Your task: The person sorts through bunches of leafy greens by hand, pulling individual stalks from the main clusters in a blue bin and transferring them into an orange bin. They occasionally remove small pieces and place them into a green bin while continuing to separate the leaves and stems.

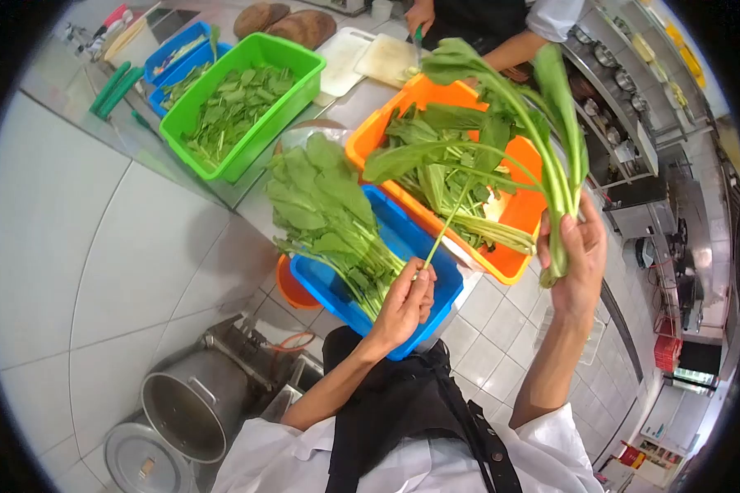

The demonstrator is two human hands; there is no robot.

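Note:
My right hand (580,246) is wrapped round the base of a bunch of leafy greens (561,177), whose long pale stems and broad leaves reach up and left over an orange tub (522,234). Lower down, my left hand (404,306) pinches the end of a single thin green stalk (446,228) that slants up toward the orange tub. Below and around my left hand sits a blue tub (403,222) with a heap of leafy greens (321,201) in it. More greens and pale stems lie inside the orange tub.
A green tub (296,66) of loose leaves stands at the back left, beside smaller blue containers (173,53). Across the counter, another person's hand (420,16) holds a knife by white cutting boards (345,62). A large metal pot (185,411) stands lower left.

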